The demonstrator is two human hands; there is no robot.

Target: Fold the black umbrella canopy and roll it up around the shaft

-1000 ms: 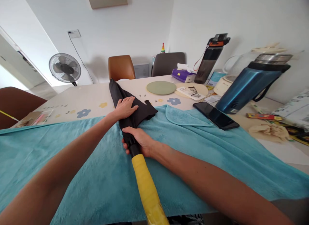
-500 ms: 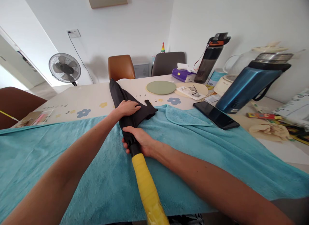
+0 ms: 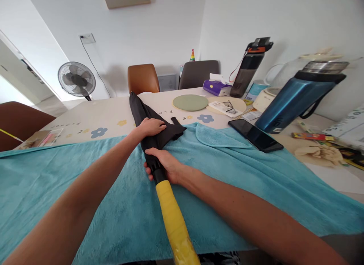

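Note:
A closed black umbrella (image 3: 142, 110) with a yellow handle (image 3: 173, 221) lies lengthwise on a turquoise towel (image 3: 85, 189), its tip pointing toward the far chairs. My left hand (image 3: 151, 127) rests on the loose black fabric, fingers curled over the fold. My right hand (image 3: 164, 164) is wrapped around the umbrella's shaft just above the yellow handle. A black strap tab (image 3: 175, 121) sticks out to the right of the fabric.
A phone (image 3: 255, 135) lies at the towel's right edge, next to a blue kettle (image 3: 295, 98). A dark bottle (image 3: 248, 69), tissue box (image 3: 216, 87), green round mat (image 3: 190, 102) and glasses (image 3: 229, 107) sit farther back. Two chairs and a fan (image 3: 76, 79) stand beyond the table.
My left hand has slid slightly right along the black fabric and curled its fingers over the fold. The right hand keeps its grip in the same place.

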